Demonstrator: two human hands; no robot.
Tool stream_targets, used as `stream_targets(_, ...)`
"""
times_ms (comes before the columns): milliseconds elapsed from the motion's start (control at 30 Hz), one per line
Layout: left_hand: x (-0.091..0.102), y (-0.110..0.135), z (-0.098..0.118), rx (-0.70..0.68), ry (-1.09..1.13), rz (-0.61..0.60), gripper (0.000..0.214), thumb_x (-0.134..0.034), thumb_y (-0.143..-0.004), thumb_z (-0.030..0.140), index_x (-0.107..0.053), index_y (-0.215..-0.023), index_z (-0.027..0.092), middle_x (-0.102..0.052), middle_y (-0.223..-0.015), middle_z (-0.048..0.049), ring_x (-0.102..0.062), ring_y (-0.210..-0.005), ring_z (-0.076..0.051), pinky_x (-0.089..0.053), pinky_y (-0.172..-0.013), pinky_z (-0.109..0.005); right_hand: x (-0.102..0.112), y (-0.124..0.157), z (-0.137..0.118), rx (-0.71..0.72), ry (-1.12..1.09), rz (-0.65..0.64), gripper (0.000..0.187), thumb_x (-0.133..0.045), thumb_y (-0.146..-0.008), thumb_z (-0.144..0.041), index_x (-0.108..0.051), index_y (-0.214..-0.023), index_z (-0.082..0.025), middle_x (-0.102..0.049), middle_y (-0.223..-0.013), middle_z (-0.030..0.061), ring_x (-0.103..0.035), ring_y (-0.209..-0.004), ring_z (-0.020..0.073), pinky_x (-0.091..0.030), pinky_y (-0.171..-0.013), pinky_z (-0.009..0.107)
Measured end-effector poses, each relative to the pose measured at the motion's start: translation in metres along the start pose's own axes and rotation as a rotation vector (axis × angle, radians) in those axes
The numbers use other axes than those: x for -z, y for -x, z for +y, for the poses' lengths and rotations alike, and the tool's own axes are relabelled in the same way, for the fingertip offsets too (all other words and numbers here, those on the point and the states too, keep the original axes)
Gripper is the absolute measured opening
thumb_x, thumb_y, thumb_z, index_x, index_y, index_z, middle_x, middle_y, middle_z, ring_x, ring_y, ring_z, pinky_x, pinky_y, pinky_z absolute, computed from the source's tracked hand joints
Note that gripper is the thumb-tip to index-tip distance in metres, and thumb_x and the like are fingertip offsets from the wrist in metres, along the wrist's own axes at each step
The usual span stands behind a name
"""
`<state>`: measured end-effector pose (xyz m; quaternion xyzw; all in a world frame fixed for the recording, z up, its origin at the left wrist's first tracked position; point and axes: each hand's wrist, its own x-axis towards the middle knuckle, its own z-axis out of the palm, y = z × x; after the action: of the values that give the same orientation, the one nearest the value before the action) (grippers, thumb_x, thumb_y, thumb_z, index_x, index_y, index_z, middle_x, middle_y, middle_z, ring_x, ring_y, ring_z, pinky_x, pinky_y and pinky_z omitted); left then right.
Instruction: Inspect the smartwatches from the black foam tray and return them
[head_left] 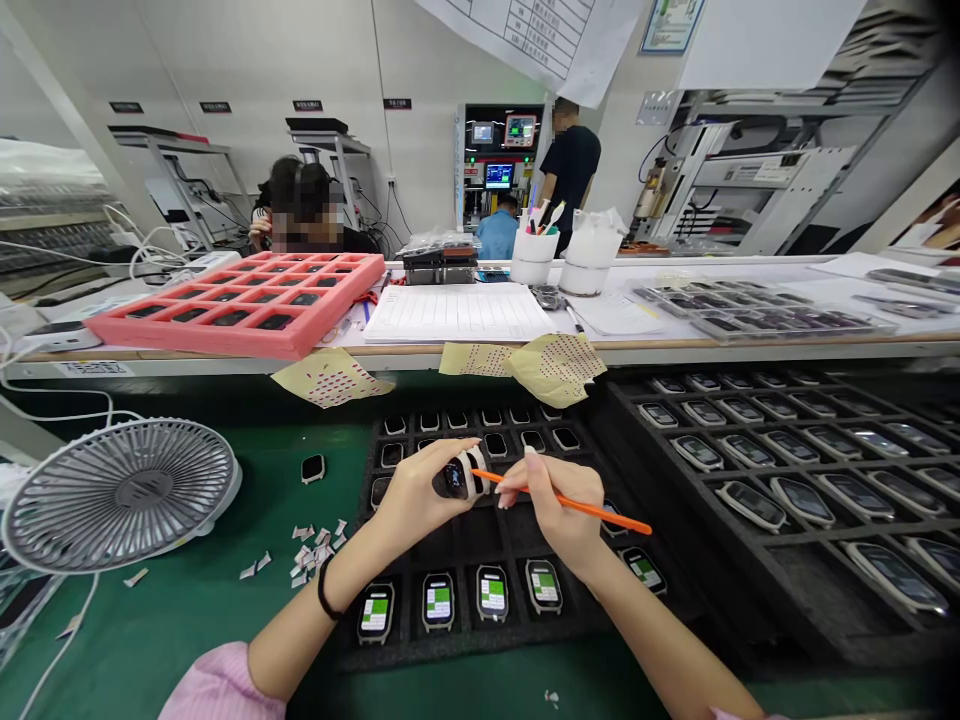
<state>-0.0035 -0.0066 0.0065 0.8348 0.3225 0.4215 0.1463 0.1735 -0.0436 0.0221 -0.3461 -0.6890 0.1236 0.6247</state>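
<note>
Between the thumb and fingers of my left hand point(422, 488) a smartwatch point(456, 478) without a strap is held up, its dark screen tilted to the left. A second pale rim shows beside it; whether that is another watch I cannot tell. My right hand point(559, 500) grips a thin orange stick point(600, 512) like a pen, with its tip at the side of the watch. Below both hands lies a black foam tray point(420, 650) with watch bodies in its pockets. Several in the front row, such as one watch point(492, 592), have lit green and white screens.
A grey fan point(124, 490) stands at the left. Near it, a lone watch point(313, 468) and paper scraps point(319, 550) lie on the green mat point(247, 610). Another watch tray point(750, 560) is at the right. A pink foam tray point(300, 338) sits on the shelf; people are beyond.
</note>
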Motion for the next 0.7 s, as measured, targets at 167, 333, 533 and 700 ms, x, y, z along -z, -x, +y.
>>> stream_targets(167,-0.004,0.0,0.001,0.026,-0.004,0.004,0.048,-0.068,-0.07,0.009,-0.06,-0.117,0.019,-0.069,-0.111,-0.0073,-0.067,-0.1,-0.022,-0.055,-0.09,-0.035,-0.002,0.0,0.005,-0.016,0.003,-0.005,0.042,-0.042,-0.095,-0.019,-0.065,-0.06,-0.018,-0.063,-0.049,-0.0005,-0.06,-0.041,0.0103,-0.05,-0.047,0.023)
stream_targets(333,0.017,-0.012,-0.012,0.055,-0.05,0.002,0.038,-0.069,-0.073,0.019,-0.063,-0.11,0.017,-0.068,-0.11,-0.0097,-0.064,-0.102,-0.023,-0.051,-0.092,-0.035,0.003,-0.002,0.007,-0.075,-0.053,0.006,0.04,-0.044,-0.095,-0.022,-0.066,-0.062,-0.018,-0.064,-0.051,0.0003,-0.062,-0.044,0.0116,-0.05,-0.049,0.023)
stream_targets(533,0.091,0.001,-0.116,0.569,-0.273,-0.237,0.048,-0.072,-0.062,0.035,-0.065,-0.106,0.016,-0.07,-0.1,-0.0063,-0.064,-0.092,-0.027,-0.05,-0.084,-0.034,0.012,-0.005,0.008,-0.091,-0.043,0.06,0.037,-0.047,-0.095,-0.021,-0.069,-0.066,-0.019,-0.065,-0.052,-0.0012,-0.063,-0.048,0.0115,-0.05,-0.056,0.024)
stream_targets(700,0.107,0.032,-0.178,0.679,-0.232,-0.455,0.056,-0.071,-0.055,0.034,-0.065,-0.108,0.015,-0.07,-0.098,-0.0055,-0.064,-0.089,-0.026,-0.05,-0.079,-0.031,0.01,-0.005,0.013,-0.079,-0.035,0.015,0.035,-0.047,-0.094,-0.02,-0.069,-0.066,-0.019,-0.065,-0.052,-0.0021,-0.062,-0.047,0.0106,-0.049,-0.055,0.024)
